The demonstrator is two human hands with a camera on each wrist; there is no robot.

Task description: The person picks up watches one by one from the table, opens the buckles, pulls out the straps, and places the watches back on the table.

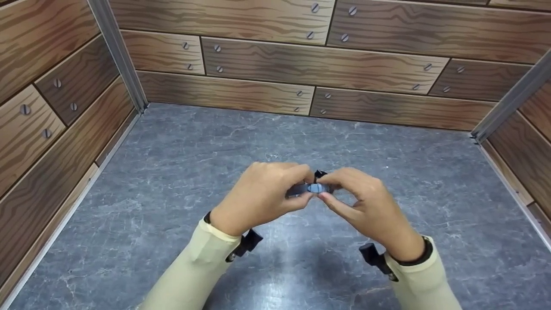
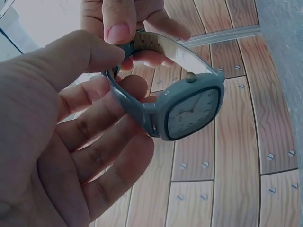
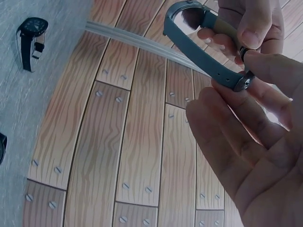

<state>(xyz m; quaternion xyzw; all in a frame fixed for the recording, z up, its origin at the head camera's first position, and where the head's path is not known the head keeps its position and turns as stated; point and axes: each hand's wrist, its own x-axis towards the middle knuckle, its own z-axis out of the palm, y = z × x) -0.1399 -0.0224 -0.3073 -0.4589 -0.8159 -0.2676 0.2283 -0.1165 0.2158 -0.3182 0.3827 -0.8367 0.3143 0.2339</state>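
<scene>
A wristwatch (image 1: pixel 315 188) with a blue-grey strap is held up between both hands, its band forming a loop. Its squarish dial (image 2: pixel 191 111) hangs clear of the fingers in the left wrist view, a small crown on its side. My left hand (image 1: pixel 262 189) pinches the band between thumb and fingers near the buckle. Opposite it, my right hand (image 1: pixel 370 200) pinches the strap end by the metal buckle (image 3: pixel 244 82). The thumbs are close together there and hide part of the fastening. Punched holes show along the strap (image 3: pixel 199 56) in the right wrist view.
A second, black watch (image 3: pixel 32 42) lies on the grey marbled surface (image 1: pixel 172 150), and a dark object (image 3: pixel 2 146) is cut off by that view's left edge. Wood-patterned walls (image 1: pixel 258 60) with grey corner strips enclose the surface at the back and sides.
</scene>
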